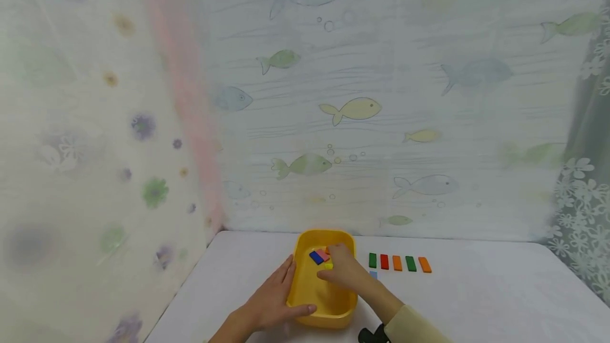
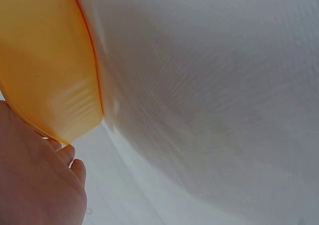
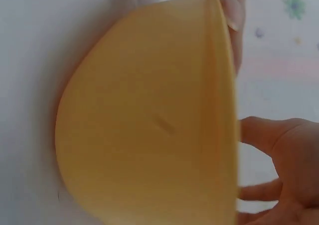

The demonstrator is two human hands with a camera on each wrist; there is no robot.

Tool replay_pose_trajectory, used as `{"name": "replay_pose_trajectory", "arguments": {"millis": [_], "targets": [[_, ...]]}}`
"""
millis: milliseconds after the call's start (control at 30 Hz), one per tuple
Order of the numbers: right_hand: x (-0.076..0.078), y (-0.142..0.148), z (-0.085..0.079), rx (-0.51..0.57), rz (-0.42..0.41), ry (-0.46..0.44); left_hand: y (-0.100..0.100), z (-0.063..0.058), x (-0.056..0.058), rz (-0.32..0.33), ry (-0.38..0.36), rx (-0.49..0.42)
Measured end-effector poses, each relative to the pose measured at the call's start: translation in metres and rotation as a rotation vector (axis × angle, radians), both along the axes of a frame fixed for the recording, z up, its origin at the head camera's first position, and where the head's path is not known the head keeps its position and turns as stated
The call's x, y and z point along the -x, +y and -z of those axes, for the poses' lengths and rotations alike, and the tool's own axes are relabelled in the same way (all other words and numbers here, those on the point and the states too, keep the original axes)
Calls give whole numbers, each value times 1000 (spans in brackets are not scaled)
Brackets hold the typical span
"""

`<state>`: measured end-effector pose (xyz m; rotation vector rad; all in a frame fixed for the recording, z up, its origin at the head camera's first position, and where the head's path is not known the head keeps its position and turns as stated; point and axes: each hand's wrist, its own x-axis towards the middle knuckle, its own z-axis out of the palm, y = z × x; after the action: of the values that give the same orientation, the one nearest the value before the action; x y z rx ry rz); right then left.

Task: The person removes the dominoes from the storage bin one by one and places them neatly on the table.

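Observation:
A yellow plastic bin stands on the white table with several small coloured blocks inside, among them a blue block, a pink block and a yellow block. My left hand holds the bin at its near left corner, thumb over the near rim and fingers along the left side. My right hand reaches over the right rim into the bin, by the blocks at the far end. In the right wrist view its fingers are spread behind the bin wall, and their tips are hidden.
Right of the bin lies a row of flat blocks: a green block, a red block, an orange block and more. A light blue block lies nearer. A black object sits at the front. Printed curtains stand behind.

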<state>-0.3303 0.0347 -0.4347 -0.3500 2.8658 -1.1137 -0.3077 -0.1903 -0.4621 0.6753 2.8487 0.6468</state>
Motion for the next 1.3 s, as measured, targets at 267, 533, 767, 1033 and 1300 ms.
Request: {"name": "replay_pose_trajectory", "arguments": {"millis": [267, 533, 767, 1033, 1300], "targets": [[16, -21, 22, 9, 135, 26, -2, 3, 2, 6, 12, -5], [23, -26, 35, 74, 201, -31, -1, 5, 2, 17, 12, -22], [26, -24, 37, 108, 85, -81, -1, 3, 2, 8, -3, -14], [26, -21, 32, 105, -8, -81, 0, -1, 5, -9, -16, 4], [25, -22, 36, 89, -45, -61, 0, 0, 1, -8, -19, 5]]}}
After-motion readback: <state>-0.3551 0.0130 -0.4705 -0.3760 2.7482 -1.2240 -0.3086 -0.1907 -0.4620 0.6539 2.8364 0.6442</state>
